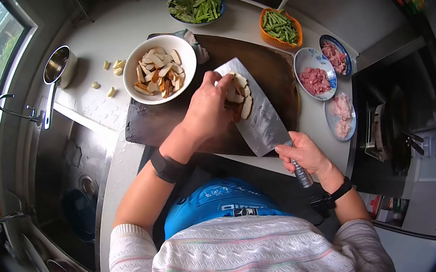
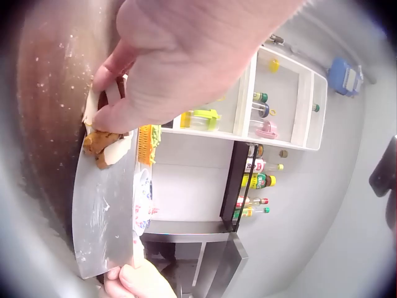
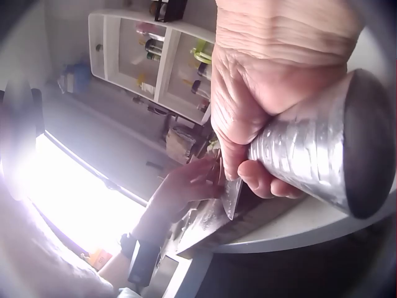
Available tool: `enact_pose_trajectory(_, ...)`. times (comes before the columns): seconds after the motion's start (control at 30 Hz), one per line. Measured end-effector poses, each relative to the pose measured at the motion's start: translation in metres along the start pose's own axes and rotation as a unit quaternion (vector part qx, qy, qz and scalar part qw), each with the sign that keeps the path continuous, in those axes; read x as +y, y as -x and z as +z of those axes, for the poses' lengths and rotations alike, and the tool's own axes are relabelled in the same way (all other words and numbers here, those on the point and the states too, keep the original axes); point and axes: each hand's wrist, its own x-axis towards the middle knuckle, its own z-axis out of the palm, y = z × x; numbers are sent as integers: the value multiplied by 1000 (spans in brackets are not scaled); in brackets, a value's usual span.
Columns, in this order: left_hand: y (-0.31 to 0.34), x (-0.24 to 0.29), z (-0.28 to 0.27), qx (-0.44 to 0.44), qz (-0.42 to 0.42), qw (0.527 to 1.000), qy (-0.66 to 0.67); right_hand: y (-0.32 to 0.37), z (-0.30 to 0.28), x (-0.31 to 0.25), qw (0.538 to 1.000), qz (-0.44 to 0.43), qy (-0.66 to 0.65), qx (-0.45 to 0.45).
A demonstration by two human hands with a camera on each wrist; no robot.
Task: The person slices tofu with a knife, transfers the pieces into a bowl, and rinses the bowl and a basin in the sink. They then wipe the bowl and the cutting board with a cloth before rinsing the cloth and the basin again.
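Observation:
A wide cleaver point(image 1: 263, 123) lies tilted flat over the dark cutting board point(image 1: 275, 69), with several pale brown-edged slices point(image 1: 247, 106) on its blade. My right hand point(image 1: 307, 153) grips its ridged metal handle point(image 3: 304, 146). Over the blade's far end, my left hand point(image 1: 206, 107) holds some slices; in the left wrist view its thumb and fingers point(image 2: 111, 118) pinch them against the blade. A white bowl point(image 1: 133, 86) of similar slices stands on the board's left part, beside my left hand.
Garlic cloves point(image 1: 111, 92) and a metal pot point(image 1: 69, 67) are left, near the sink point(image 1: 45, 195). Behind the board stand a bowl of green vegetables point(image 1: 197, 9) and an orange basket point(image 1: 265, 35) of cut beans. Dishes of meat point(image 1: 314, 80) stand right, beside the stove point(image 1: 378, 132).

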Motion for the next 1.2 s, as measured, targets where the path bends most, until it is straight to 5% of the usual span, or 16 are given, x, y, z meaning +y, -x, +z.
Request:
enact_pose_trajectory(0.37, -13, -48, -81, 140, -13, 980, -143, -70, 71, -74, 973, -152, 171, 3)
enact_pose_trajectory(0.53, -15, -48, -54, 191, 119, 954, -195, -71, 83, -80, 974, -148, 169, -1)
enact_pose_trajectory(0.8, 2, -101, -70, 205, 92, 951, -212, -52, 49, -62, 991, -128, 43, 6)
enact_pose_trajectory(0.9, 18, -108, -90, 318, -4, 927, -197, -40, 26, -40, 992, -110, -1, 57)
enact_pose_trajectory(1.0, 39, -160, -96, 256, -245, 935, 31, -30, 0, -3, 992, -90, -23, 85)
enact_pose_trajectory(1.03, 40, -157, -98, 258, -247, 934, 28, -27, -9, 10, 990, -82, -37, 106)
enact_pose_trajectory(1.1, 39, -138, -102, 101, -325, 860, 380, -23, -18, 29, 988, -75, -52, 124)
enact_pose_trajectory(1.2, 33, -122, -100, 84, -324, 859, 387, -20, -26, 45, 981, -72, -81, 159)
